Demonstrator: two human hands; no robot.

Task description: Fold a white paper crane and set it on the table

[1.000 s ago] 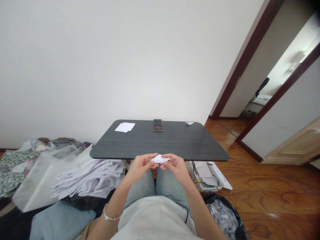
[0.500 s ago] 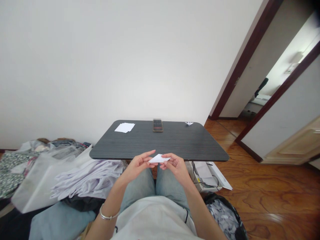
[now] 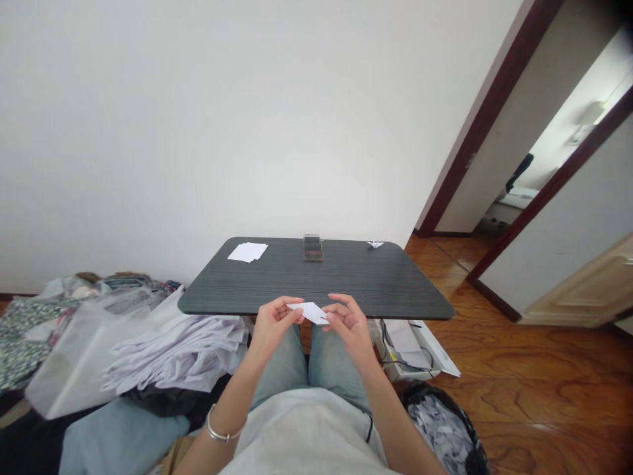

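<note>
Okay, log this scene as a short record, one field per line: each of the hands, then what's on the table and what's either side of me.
Left hand: holds the left end of a folded paper
Right hand: at its right corner, index finger raised
Table: white sheets far left, phone far middle, folded figure far right
Left side: heaped cloth
Right side: scraps in a black liner
</note>
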